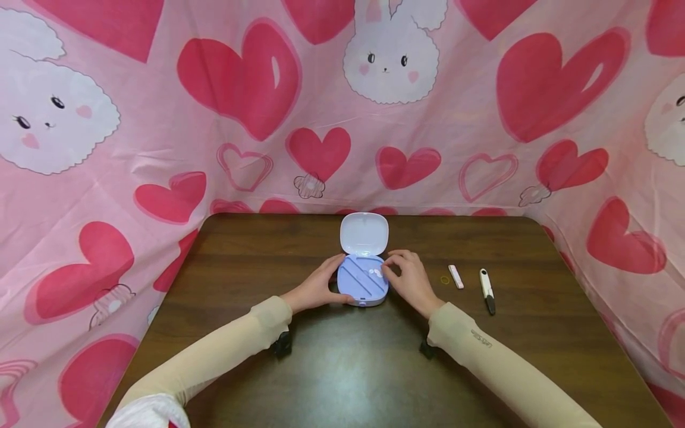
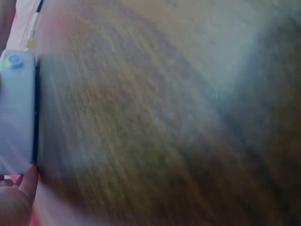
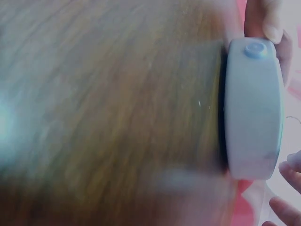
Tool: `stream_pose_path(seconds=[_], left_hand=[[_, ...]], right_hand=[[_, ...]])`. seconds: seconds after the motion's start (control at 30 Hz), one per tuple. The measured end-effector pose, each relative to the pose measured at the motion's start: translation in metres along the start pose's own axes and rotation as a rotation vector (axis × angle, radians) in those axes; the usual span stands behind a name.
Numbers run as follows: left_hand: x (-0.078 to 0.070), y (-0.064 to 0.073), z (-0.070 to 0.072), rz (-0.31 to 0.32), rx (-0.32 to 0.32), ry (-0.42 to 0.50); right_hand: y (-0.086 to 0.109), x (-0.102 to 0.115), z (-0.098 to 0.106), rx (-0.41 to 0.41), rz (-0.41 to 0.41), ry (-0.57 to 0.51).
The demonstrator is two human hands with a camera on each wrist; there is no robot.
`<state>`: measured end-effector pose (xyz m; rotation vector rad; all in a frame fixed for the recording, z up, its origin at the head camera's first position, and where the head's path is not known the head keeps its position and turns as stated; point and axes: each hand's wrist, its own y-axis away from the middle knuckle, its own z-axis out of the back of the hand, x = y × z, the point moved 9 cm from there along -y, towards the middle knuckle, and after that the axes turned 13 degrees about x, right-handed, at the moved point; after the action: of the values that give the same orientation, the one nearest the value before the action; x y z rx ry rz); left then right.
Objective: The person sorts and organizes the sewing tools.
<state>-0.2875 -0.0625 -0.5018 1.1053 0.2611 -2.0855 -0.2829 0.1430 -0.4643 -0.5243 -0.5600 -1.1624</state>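
Observation:
A small lavender-blue hinged case (image 1: pixel 363 282) sits on the table with its white lid (image 1: pixel 364 234) raised at the back. Slanted dividers split its inside, and several small white pieces (image 1: pixel 373 272) show in the right part. My left hand (image 1: pixel 319 284) grips the case's left side, with the thumb along the front edge. My right hand (image 1: pixel 410 282) is at the right side, bent fingertips by the white pieces; whether they pinch anything is hidden. In the right wrist view the front of the case (image 3: pixel 254 113) shows a round button (image 3: pixel 256 49).
Right of the case on the dark wooden table (image 1: pixel 342 368) lie a yellow ring-shaped band (image 1: pixel 445 280), a small pink-and-white strip (image 1: pixel 456 277) and a white, black-tipped pen-like tool (image 1: pixel 487 291). Heart-patterned pink cloth (image 1: pixel 321 202) hangs behind the table and at its sides.

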Motion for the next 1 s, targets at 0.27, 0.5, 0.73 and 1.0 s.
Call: stream_pose_path(seconds=[0.27,0.5,0.73,1.0], left_hand=[[0.003,0.000,0.000,0.013,0.006,0.018],[0.005,-0.001,0.000,0.005,0.006,0.019],[0.005,0.000,0.000,-0.011,0.003,0.033],[0.005,0.000,0.000,-0.013,0.008,0.031]], right_hand=[[0.011,-0.008,0.020,-0.046,0.051,0.008],[0.024,-0.028,0.040,-0.076,0.070,0.043],[0.040,-0.048,0.057,-0.078,0.074,0.060],[0.057,-0.069,0.086,-0.078,0.063,0.097]])
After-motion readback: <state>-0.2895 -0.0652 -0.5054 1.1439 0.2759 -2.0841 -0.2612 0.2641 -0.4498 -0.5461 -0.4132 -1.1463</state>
